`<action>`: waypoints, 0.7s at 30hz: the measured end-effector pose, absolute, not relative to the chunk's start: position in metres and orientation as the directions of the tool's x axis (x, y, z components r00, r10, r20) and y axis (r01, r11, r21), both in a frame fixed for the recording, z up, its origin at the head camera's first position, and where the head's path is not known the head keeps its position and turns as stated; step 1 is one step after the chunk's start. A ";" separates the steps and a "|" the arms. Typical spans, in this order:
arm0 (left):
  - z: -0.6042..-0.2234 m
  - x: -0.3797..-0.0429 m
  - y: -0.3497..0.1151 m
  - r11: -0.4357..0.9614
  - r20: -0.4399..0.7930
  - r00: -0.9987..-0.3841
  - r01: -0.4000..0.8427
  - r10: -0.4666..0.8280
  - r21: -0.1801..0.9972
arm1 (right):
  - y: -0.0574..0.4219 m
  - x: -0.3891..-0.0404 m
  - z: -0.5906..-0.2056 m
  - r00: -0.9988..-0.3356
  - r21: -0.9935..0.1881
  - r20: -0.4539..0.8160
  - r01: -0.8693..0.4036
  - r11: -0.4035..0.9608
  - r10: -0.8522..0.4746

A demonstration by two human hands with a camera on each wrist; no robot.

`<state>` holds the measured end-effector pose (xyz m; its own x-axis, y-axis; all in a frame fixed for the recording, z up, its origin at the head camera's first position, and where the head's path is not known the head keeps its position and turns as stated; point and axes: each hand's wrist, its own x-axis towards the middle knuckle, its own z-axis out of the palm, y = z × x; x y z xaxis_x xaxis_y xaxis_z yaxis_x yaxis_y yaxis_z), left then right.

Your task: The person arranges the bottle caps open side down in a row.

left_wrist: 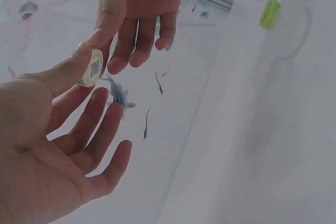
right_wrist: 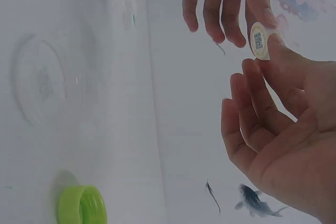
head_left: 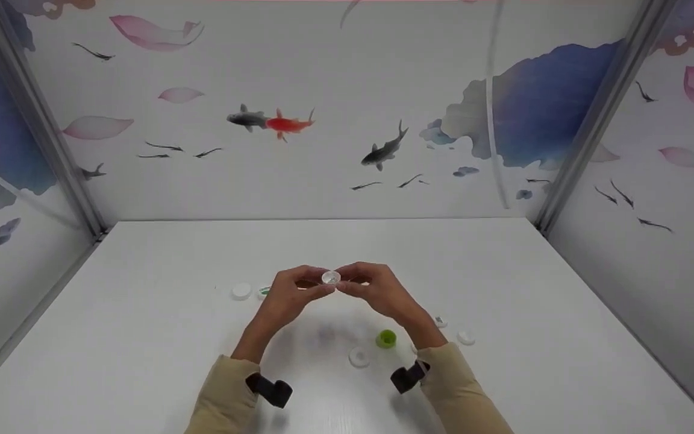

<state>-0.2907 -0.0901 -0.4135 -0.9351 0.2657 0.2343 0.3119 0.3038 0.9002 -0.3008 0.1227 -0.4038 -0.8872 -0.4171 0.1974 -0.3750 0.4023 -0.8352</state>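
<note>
The left hand (head_left: 290,295) pinches one edge of a small round white piece (head_left: 331,278) between thumb and finger, and the right hand (head_left: 383,292) pinches the opposite edge. The piece is held up above the white table (head_left: 142,313), a printed code on the side facing the wrist cameras. Nearer the person, a green cap (head_left: 386,339) sits near a white ring-like disc (head_left: 359,357). Small white pieces (head_left: 466,337) lie beside the right forearm. Left of the left hand lies a plain white disc (head_left: 241,292). Behind everything stands a fish-printed wall (head_left: 323,181)
</note>
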 end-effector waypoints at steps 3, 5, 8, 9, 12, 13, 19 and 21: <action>-0.417 -0.291 -0.088 0.274 0.254 -0.937 0.317 0.241 0.908 | 0.122 -0.299 -0.406 -0.895 -0.849 0.205 -0.364 0.384 -0.396; -0.419 -0.291 -0.086 0.258 0.262 -0.940 0.315 0.220 0.913 | 0.123 -0.299 -0.407 -0.900 -0.855 0.205 -0.356 0.377 -0.385; -0.420 -0.292 -0.084 0.242 0.270 -0.943 0.313 0.197 0.918 | 0.122 -0.300 -0.408 -0.905 -0.860 0.208 -0.350 0.372 -0.371; -0.421 -0.292 -0.084 0.241 0.268 -0.944 0.310 0.194 0.920 | 0.122 -0.300 -0.409 -0.906 -0.859 0.211 -0.351 0.373 -0.368; -0.422 -0.292 -0.085 0.246 0.265 -0.944 0.309 0.198 0.919 | 0.123 -0.299 -0.410 -0.907 -0.855 0.214 -0.354 0.379 -0.363; -0.423 -0.293 -0.085 0.249 0.261 -0.944 0.307 0.201 0.919 | 0.123 -0.299 -0.411 -0.909 -0.856 0.210 -0.349 0.381 -0.360; -0.426 -0.294 -0.086 0.253 0.238 -0.950 0.286 0.204 0.924 | 0.123 -0.300 -0.411 -0.935 -0.895 0.138 -0.259 0.364 -0.327; -0.426 -0.295 -0.086 0.253 0.232 -0.950 0.281 0.207 0.926 | 0.124 -0.301 -0.409 -0.947 -0.921 0.081 -0.190 0.340 -0.310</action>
<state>-0.2950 -0.0859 -0.4264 -0.9505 0.2068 0.2320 0.2810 0.2527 0.9259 -0.3008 0.1239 -0.4091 -0.9472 -0.3102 0.0812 -0.1903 0.3401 -0.9209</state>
